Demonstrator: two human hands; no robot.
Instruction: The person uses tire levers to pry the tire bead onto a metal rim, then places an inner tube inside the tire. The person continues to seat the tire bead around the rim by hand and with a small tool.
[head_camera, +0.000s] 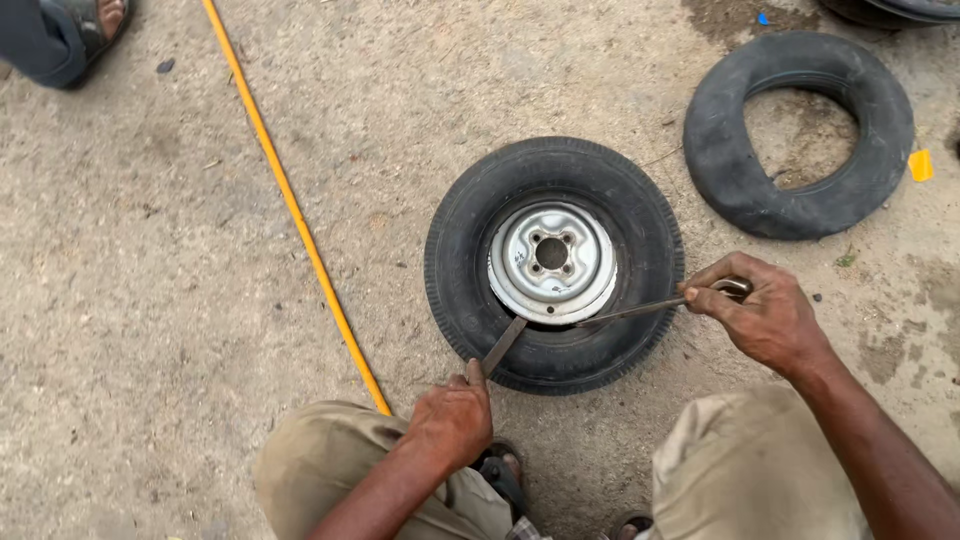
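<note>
Outdoors, your head camera looks straight down on bare, packed dirt ground (150, 260), sandy grey and gritty, with small stones, scraps and a darker damp-looking patch at the top edge. You are crouched low; your knees in khaki trousers (740, 470) fill the bottom of the view, and sandalled toes show between them.

Directly ahead of your knees a small black tyre (470, 250) lies flat on the dirt, still mounted on its silver steel rim (552, 262). Your left hand (450, 420) is closed tight around the handle end of a flat tyre iron (505, 345), whose tip is wedged between the rim's lower edge and the tyre bead. Your right hand (765, 315) is wrapped in a fist on a second, longer lever bar (630, 310), which runs in from the right across the sidewall to the rim's lower right edge.

A yellow hose (290, 210) crosses the ground diagonally on the left, passing under your left knee. A limp black inner tube (720, 160) lies at upper right, well apart from the tyre, with a small yellow scrap (920, 165) just beside it. Another person's sandalled foot (70, 35) shows in the top left corner.
</note>
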